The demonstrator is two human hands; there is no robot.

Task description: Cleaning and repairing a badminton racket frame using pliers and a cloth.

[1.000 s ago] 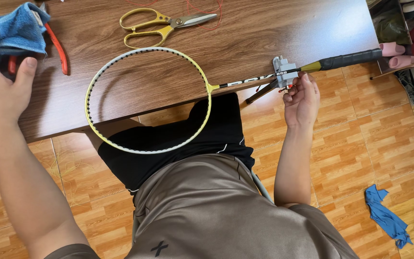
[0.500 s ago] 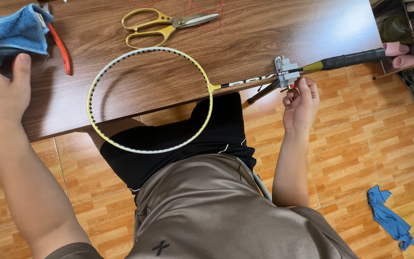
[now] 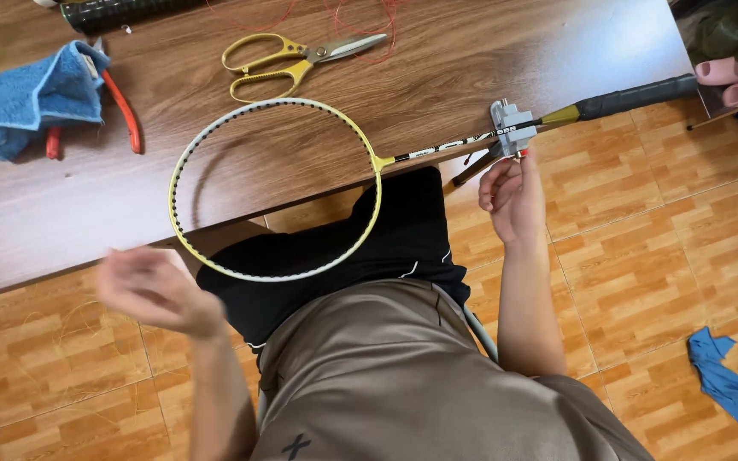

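My right hand (image 3: 512, 195) pinching under the grey clamp (image 3: 511, 128) on the yellow racket (image 3: 277, 189) shaft, my left hand (image 3: 154, 290) blurred off the table (image 3: 437, 77) (grip unclear, cannot tell), holding nothing visible

Grey-brown tee with a small dark cross mark at the hem; black shorts; bare forearms; perhaps sleeveless.

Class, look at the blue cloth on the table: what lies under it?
Under the blue cloth, red-handled pliers poke out; both red handles show, but their jaws are covered by the cloth. Anything else beneath is hidden.

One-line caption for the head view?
Right hand at clamp on unstrung yellow racket; left hand blurred below table.
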